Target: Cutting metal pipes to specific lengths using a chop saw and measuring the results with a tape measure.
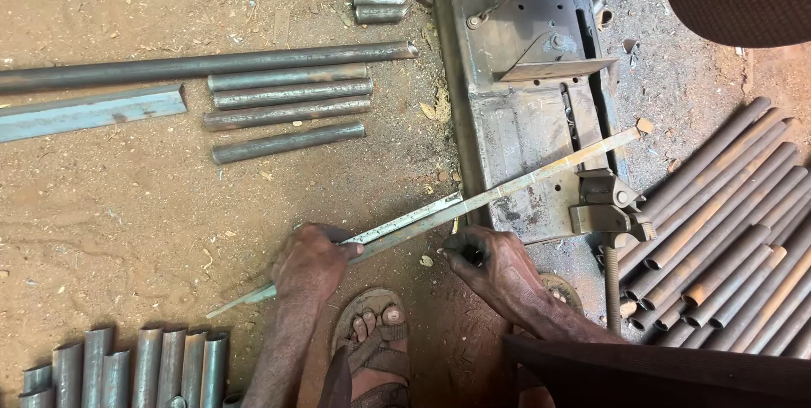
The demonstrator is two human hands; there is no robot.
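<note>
Looking down at a dirt floor (127,205) in some kind of metal workshop, with the big stuff first: a chop-saw style cutting machine base (524,121) sits top centre, grey and rusty, with a clamp vise (608,201) at its near right corner. Off to the right there's a fat heap of cut pipes (726,231) lying diagonal, open ends toward the sandalled foot (376,345). Up left are a few long pipes (203,63), an angle iron piece (89,112) and four shorter pipe lengths (287,108), all lying roughly left-right. Another row of short pipes (135,366) lines the bottom left edge.

Now the bit that matters: a long flat steel rule (473,201) runs diagonally, low end at the lower left on the dirt, high end up right across the machine base next to the vise. The left hand (311,263) is closed down on the rule's lower part, thumb pointing along it. The right hand (490,260) sits just below the rule near its middle, fingers curled tight around something small and dark, can't tell what exactly. So the rule's long axis passes just above both hands, left one actually on it, right one just beside it.
</note>
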